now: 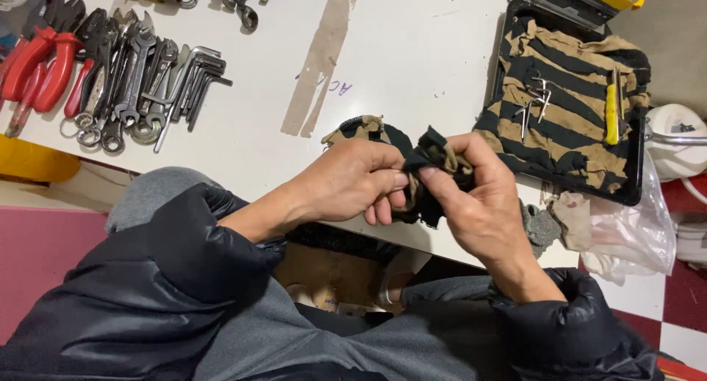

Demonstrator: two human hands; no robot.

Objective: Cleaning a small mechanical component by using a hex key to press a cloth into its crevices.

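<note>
Both hands, left (346, 182) and right (471, 197), are pinching a striped rag (431, 160) together, near a clear plastic bag (637, 230).

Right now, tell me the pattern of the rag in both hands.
The rag is striped black and tan, seen best in the head view.

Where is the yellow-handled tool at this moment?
In the head view, the yellow-handled tool lies at the right on the black-and-tan striped cloth covering the black tray, just right of a few small metal hex keys, away from both hands.
</note>
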